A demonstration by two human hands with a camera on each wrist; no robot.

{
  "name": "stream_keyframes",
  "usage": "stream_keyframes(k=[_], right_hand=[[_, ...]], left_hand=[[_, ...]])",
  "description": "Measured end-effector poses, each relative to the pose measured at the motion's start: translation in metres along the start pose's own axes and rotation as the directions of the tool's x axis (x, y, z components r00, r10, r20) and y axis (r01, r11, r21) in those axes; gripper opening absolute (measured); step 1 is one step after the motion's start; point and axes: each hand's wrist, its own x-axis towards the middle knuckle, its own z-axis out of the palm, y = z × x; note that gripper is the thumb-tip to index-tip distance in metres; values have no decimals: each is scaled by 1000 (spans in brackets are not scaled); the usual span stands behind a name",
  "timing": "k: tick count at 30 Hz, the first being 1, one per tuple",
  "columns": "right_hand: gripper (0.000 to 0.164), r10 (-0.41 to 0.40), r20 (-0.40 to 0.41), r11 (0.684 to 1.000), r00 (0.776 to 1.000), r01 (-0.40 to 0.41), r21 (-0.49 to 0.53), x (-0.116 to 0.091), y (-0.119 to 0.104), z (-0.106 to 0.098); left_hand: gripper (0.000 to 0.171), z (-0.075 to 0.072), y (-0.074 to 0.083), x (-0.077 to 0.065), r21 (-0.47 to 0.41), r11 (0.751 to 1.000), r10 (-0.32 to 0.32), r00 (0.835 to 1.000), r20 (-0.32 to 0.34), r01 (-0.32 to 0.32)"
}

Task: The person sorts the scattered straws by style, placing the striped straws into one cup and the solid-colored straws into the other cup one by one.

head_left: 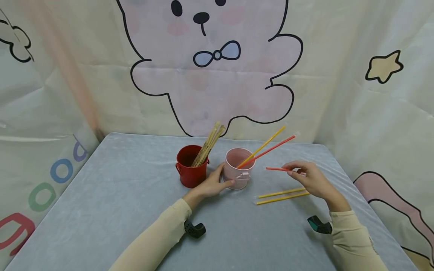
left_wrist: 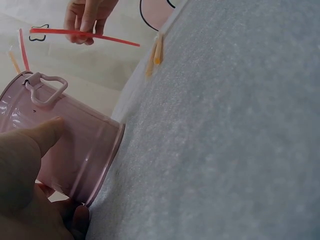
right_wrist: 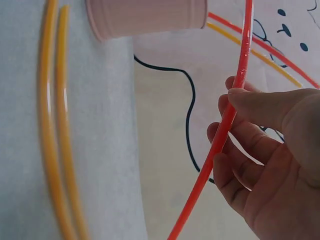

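My left hand (head_left: 211, 183) holds the small pink metal bucket (head_left: 237, 174) low on its side, thumb in front and fingers behind. The bucket stands upright, with a yellow straw (head_left: 268, 142) and a red straw (head_left: 274, 147) leaning out to the right. Between thumb and fingertips, my right hand (head_left: 313, 180) pinches another red straw (right_wrist: 227, 120) above the table, to the right of the bucket. Its left end points towards the bucket, apart from it. Below that hand, two yellow straws (head_left: 281, 198) lie side by side on the cloth.
Close on the left of the pink bucket stands a red bucket (head_left: 193, 177) holding several tan, printed sticks (head_left: 211, 141) that look like wrapped chopsticks. A grey-blue cloth covers the table (head_left: 101, 203). Printed curtains (head_left: 217, 86) hang behind and at the sides.
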Motion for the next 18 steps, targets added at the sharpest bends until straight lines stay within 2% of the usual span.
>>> stream_keyframes(k=[7,12,15,18], right_hand=[[19,-39,-103,997,994,46,63,-1,-13,-2],[16,-92,-238,968,967,143,206,2,-22,-5],[17,-81,-307,908,948,197,370,2,-28,-8],[21,-45,-355,809,934,242,535,0,-35,-12]], left_hand=[[89,0,-1,0,4,1000,9,1000,8,-9],[88,-1,-1,0,-6,1000,13,1000,6,-13],[88,-1,0,0,-4,1000,13,1000,6,-13],[88,0,0,-1,-3,1000,11,1000,8,-11]])
